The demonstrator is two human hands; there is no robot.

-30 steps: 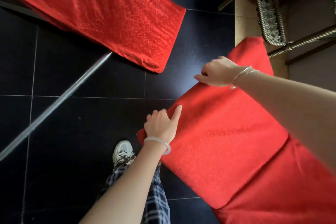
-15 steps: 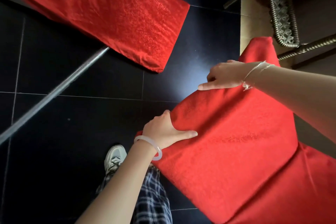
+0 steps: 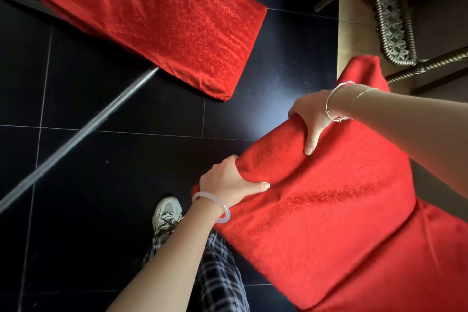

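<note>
A large red cushion (image 3: 329, 205) fills the lower right of the head view, tilted with its upper edge toward me. My left hand (image 3: 228, 180) grips that edge near its lower left corner, thumb on top and fingers curled under. My right hand (image 3: 310, 115) grips the same edge farther up, thumb pressed into the top face, fingers wrapped over the edge and hidden. A second red cushion (image 3: 405, 273) lies partly under the first one at the lower right.
A long red cushion (image 3: 162, 23) lies across the upper left, over a grey metal bar (image 3: 76, 138) that runs diagonally. The floor (image 3: 101, 210) is black tile. A wicker chair frame (image 3: 392, 20) stands at the upper right. My shoe (image 3: 166, 214) and checked trouser leg are below.
Both hands have closed round the cushion's upper edge, thumbs now pressed on its top face. The cushion's edge has lifted and shifted a little to the right.
</note>
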